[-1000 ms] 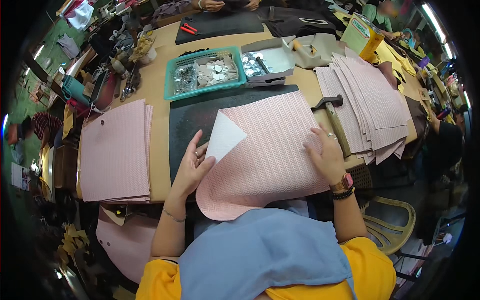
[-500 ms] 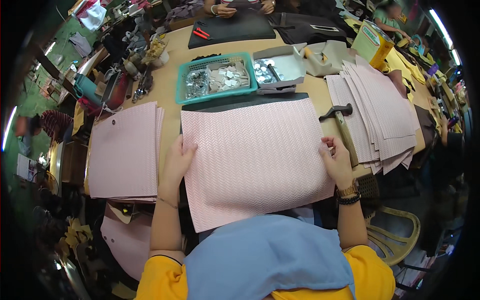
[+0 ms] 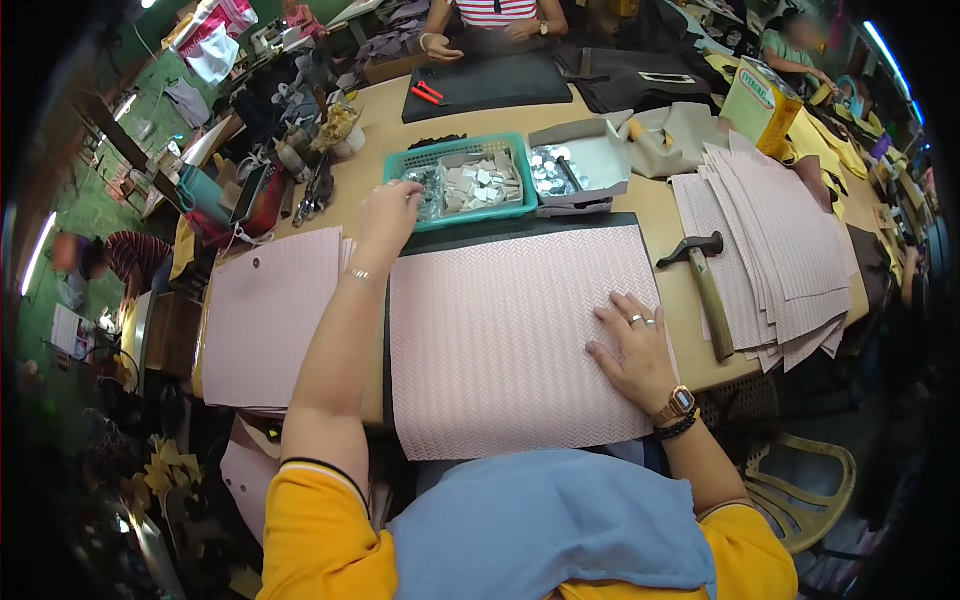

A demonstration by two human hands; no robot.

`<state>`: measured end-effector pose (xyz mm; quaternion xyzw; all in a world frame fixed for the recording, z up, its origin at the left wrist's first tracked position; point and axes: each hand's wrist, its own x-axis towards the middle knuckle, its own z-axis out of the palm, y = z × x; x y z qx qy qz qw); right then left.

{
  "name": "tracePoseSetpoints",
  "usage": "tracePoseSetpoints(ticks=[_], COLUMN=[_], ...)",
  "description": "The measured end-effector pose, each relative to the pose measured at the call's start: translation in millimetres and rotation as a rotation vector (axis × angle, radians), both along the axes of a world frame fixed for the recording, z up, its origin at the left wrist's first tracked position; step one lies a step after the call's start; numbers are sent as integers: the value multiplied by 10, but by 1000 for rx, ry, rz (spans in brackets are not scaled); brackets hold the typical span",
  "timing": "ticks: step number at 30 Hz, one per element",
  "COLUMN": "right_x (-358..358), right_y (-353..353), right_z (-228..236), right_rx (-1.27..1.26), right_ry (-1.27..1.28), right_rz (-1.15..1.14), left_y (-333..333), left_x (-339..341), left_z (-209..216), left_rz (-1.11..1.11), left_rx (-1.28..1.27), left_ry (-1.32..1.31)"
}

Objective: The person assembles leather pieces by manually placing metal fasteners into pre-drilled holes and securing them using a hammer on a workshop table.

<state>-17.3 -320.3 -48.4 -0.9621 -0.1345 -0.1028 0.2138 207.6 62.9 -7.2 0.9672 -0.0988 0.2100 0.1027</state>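
A pale pink sheet (image 3: 510,340) with a woven herringbone texture lies in front of me on a black board (image 3: 625,228), its near edge overhanging towards my lap. My right hand (image 3: 632,350) rests open on the sheet's right side, fingers spread. My left hand (image 3: 393,212) reaches to the left part of a teal plastic basket (image 3: 530,190), fingers bunched over a bag of small metal pieces (image 3: 428,195); whatever they pinch is hidden. Small whitish squares (image 3: 485,185) fill a box in the basket's right part.
Right of the sheet lies a hammer (image 3: 708,290), beside stacked pink sheets (image 3: 770,230). Another pink stack (image 3: 270,320) is on the left. An open box of shiny discs (image 3: 605,165) adjoins the basket. Across the table, a person's hands (image 3: 440,48) are near a red cutter (image 3: 428,93).
My left hand has let go of the sheet's left edge and moved forward to the basket. The right hand has released the right edge and now lies flat on the sheet, which has settled flatter.
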Motion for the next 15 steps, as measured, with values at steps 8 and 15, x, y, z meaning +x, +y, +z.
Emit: tracePoseSetpoints(ticks=[8,15], right_x=[13,11], right_y=[-29,-67], right_z=[59,29], right_rx=[82,97], right_ry=[13,-12], right_rz=[21,30], left_y=[-96,14], left_x=[683,551], left_z=[-324,-399], left_rz=[252,243], left_rx=[287,-129], left_ry=[266,142])
